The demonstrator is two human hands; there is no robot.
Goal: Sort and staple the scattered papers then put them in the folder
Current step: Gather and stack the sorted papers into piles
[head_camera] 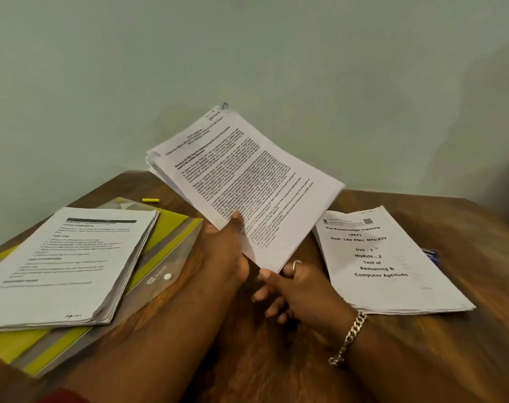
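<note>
We had one stack of papers sitting on the folder over on the left of the table, and another stack on the right. Between them our hands held a third bundle up off the table. A marker lay behind the folder.
</note>
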